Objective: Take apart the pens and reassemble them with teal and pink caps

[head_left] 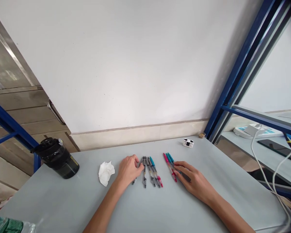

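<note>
Several slim pens lie side by side on the grey table. My left hand (pixel 129 168) has its fingers closed on the leftmost black pen (pixel 134 181), covering its middle. Right beside it are more black pens (pixel 145 176) and a pen with a teal cap and pink tip (pixel 156 173). Across a small gap lies a second group: a pink pen (pixel 170 167) and teal-capped pens (pixel 169 158). Thumb and fingertips of my right hand (pixel 192 179) pinch the outer teal-capped pen, whose lower part is mostly hidden.
Left of the pens is a crumpled white tissue (pixel 106 173), and farther left a black bottle (pixel 59 160). A small white device (pixel 188 143) sits at the back right. Blue frame posts (pixel 232 81) rise at the side, with white cables (pixel 257 161) hanging there.
</note>
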